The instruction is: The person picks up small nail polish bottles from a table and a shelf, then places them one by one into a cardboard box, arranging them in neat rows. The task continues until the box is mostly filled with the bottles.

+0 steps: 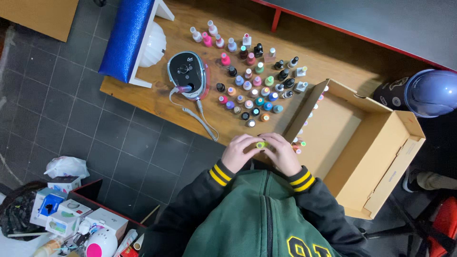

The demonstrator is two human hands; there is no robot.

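My left hand (239, 153) and my right hand (282, 153) meet just off the front edge of the wooden table (157, 102), both closed around a small nail polish bottle with a yellow-green cap (261, 144). Only the cap shows between my fingers. Ahead of my hands, several nail polish bottles (254, 78) in pink, blue, black and white stand upright in loose rows. A few more bottles (299, 143) line the inner left wall of an open cardboard box (376, 157) just right of my right hand.
A black-and-silver nail drill unit (187, 74) with a corded handpiece (202, 121) lies left of the bottles. A blue cushioned arm rest (124, 38) and a white lamp (153, 45) sit at the table's far left. Small boxes (62, 209) clutter the floor at lower left. A blue helmet (434, 93) is at right.
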